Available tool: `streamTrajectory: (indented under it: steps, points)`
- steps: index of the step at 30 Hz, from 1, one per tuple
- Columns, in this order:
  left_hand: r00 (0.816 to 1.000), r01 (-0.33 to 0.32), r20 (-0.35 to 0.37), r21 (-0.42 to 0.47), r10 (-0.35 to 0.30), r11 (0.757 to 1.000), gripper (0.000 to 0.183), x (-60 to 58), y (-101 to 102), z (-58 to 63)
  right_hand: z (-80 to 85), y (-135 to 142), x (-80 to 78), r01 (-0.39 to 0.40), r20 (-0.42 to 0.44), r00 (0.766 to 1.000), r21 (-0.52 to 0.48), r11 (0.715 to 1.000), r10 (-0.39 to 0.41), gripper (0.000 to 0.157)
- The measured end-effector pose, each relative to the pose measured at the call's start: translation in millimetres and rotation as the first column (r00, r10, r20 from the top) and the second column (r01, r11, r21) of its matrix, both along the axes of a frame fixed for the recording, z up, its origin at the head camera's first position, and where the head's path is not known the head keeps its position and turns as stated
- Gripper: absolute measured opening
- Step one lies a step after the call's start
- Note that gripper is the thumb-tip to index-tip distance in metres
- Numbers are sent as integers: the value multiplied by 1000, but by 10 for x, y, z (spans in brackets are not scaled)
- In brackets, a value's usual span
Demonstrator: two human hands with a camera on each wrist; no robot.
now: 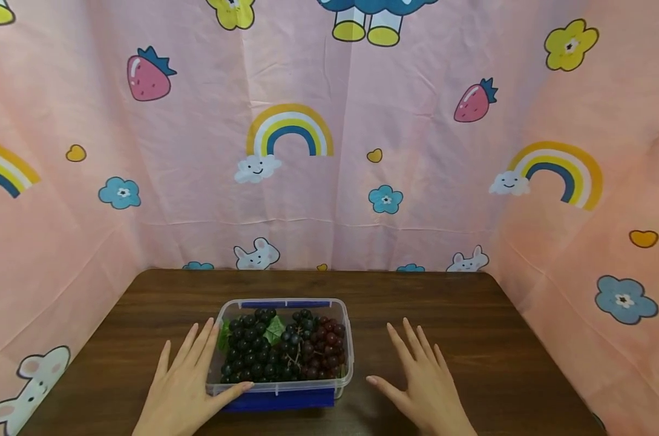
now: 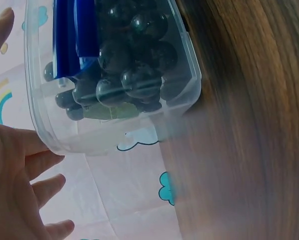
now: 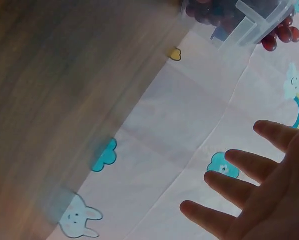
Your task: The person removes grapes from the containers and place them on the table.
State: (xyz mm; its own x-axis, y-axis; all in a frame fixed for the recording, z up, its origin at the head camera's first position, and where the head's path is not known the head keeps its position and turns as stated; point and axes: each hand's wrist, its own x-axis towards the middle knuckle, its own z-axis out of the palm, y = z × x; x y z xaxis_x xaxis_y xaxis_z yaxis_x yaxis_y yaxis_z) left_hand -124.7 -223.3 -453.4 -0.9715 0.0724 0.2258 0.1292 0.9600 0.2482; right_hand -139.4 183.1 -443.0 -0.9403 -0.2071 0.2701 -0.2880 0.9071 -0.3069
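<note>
A clear plastic container point(image 1: 341, 383) with blue latches stands on the table, lidless, filled with dark grapes point(image 1: 247, 348) and reddish grapes point(image 1: 325, 345). Green leaves point(image 1: 275, 330) show among the bunches. At the container's left side is my left hand point(image 1: 184, 384), fingers straight and spread, its fingertips right at the rim and its thumb over the front edge. In the left wrist view the blue latch point(image 2: 64, 40) faces the hand. My right hand point(image 1: 424, 384) hovers to the right, apart from the container, with fingers spread and nothing held.
The brown wooden table point(image 1: 427, 297) extends behind and to both sides of the container. A pink patterned cloth point(image 1: 416, 151) hangs along the table's back and sides.
</note>
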Motion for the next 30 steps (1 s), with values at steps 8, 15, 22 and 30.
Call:
streamTrajectory:
  steps: [8,15,22,30]
  points:
    - [1000,27,5,-18,-27,999,122,-32,-23,10,35,-92,-107,-84,-6,996,14,996,84,90]
    - [999,50,12,-3,-49,999,121,-62,-48,8,75,-220,-214,-162,24,987,36,986,162,90]
    - [998,68,21,-26,-67,997,124,-119,-73,46,114,-376,-317,-242,16,970,53,969,241,90]
    - [994,105,29,-14,-105,994,122,-142,-71,-9,178,-572,-446,-349,49,937,74,934,346,90]
